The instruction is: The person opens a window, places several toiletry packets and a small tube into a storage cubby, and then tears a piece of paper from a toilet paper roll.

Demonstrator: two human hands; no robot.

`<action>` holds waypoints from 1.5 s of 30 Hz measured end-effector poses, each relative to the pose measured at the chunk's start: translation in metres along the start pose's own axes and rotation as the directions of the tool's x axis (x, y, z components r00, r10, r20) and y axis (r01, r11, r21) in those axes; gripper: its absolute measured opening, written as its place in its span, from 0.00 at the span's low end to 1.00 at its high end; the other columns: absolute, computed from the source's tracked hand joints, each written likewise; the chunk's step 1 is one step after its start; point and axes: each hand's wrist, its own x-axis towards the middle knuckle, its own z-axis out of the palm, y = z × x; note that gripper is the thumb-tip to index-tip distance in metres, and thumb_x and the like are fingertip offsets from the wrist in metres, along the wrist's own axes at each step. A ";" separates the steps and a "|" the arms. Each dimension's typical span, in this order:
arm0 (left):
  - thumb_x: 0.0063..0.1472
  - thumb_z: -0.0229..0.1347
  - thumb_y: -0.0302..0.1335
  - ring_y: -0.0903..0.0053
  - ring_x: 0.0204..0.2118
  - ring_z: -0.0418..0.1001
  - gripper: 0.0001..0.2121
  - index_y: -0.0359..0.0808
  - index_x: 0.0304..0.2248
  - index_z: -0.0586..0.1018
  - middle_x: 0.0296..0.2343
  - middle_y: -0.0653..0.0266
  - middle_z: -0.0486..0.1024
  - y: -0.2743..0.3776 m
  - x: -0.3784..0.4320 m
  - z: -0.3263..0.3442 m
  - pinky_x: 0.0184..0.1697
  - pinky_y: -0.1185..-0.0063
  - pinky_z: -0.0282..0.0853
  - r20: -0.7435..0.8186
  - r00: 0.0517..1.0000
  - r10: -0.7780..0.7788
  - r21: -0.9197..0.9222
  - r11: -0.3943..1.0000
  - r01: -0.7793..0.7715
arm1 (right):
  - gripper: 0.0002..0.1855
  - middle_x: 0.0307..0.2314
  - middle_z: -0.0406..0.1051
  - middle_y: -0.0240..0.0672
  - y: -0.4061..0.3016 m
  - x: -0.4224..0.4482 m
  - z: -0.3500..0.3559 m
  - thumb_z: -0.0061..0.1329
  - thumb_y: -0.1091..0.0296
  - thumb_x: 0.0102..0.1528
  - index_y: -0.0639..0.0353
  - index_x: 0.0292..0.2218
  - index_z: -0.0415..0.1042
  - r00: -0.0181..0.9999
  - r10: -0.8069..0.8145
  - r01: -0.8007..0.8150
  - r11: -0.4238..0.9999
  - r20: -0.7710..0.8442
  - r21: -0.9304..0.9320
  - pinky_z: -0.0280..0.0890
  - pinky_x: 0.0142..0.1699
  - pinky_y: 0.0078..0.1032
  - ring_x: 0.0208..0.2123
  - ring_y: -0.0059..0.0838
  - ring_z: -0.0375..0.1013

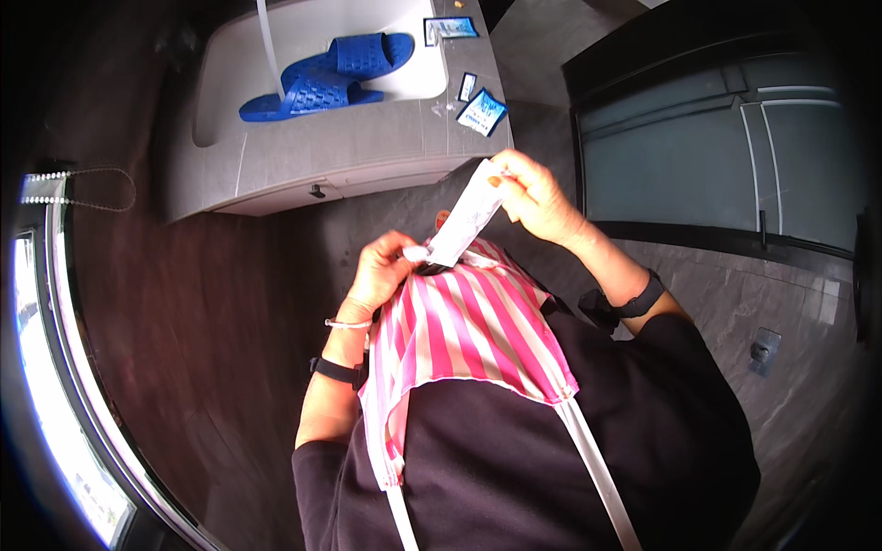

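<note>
A long white packet (468, 213) slants in front of my striped apron. My right hand (541, 196) pinches its upper end between thumb and fingers. At its lower end, my left hand (380, 265) grips a small white piece (415, 253); I cannot tell whether that piece is still joined to the packet. The pink-and-white apron (475, 317) bulges just below both hands. Beyond them, a pair of blue slippers (313, 93) lies in a white sink basin (227, 76), one partly over the other.
Blue-and-white sachets (484, 112) lie at the grey countertop's (275, 148) right corner, with a small strip (467, 87) beside them. A pale stream or tube (269, 48) comes down onto the slippers. Cabinet doors (275, 200) sit under the counter. Frosted glass panels (668, 165) stand right; a bead chain (103, 186) hangs left.
</note>
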 end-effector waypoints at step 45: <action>0.57 0.50 0.25 0.80 0.23 0.72 0.06 0.31 0.33 0.72 0.23 0.61 0.74 0.102 0.010 -0.025 0.27 0.82 0.70 -0.595 0.745 -0.303 -0.335 0.935 0.112 | 0.16 0.34 0.71 0.43 -0.297 0.503 -0.293 0.47 0.59 0.50 0.61 0.36 0.71 0.752 -0.645 0.144 0.363 -0.136 -0.921 0.65 0.37 0.28 0.33 0.35 0.72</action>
